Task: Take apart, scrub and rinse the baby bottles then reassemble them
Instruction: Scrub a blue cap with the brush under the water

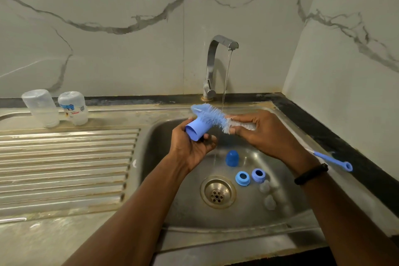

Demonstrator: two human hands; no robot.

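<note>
Head view, over steel sink (pixel 285 127) with tap (pixel 218 58) running in thin stream. Left hand (pixel 192 147) cupped under pale blue cap (pixel 195 130), fingers and thumb curled round its wall, open mouth tilted toward camera. Right hand (pixel 259 129) clamped on bottle brush (pixel 212 117) just behind bristles, fingers closed round clear part of shaft, bristle head lying across cap's outer wall, touching it. Blue looped handle end (pixel 336 163) poking out past right wrist, above dark counter edge. In basin below: darker blue dome cap (pixel 232 157), two blue collar rings (pixel 243 177) side by side near drain (pixel 217 192), and two clear teats (pixel 268 195), faint, hard to make out. On ribbed drainboard, well apart to the left, two clear bottle bodies (pixel 56 108) standing upside down, near each other.

Probably scrubbing stage, with collars, teats and second cap not yet done, reassembly far off. Cap likely light, rigid, thin-walled and slick when wet, so best held round outer wall near rim, as now, not pinched at closed end. Teats likely soft and slippery; better lifted by wide base flange
</note>
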